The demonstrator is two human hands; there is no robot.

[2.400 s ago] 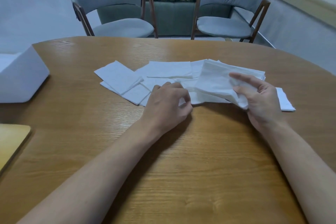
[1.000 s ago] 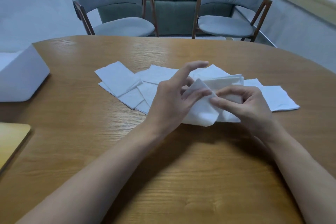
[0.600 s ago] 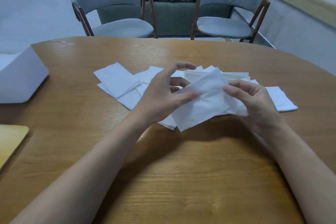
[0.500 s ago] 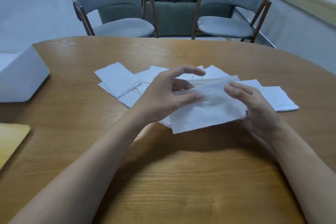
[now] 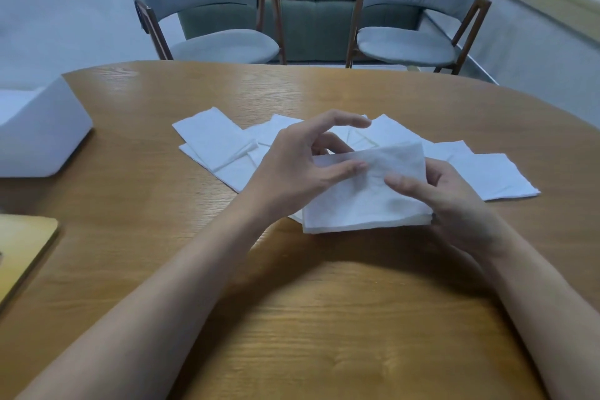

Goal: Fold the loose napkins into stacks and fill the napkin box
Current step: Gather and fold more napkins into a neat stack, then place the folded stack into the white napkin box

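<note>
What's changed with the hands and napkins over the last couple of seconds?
The left hand left the pile and took hold of the napkin that the right hand had lifted; both now pinch it, brought nearer the person, at the pile's near edge. The leftmost napkins and the napkin box stayed put.
</note>
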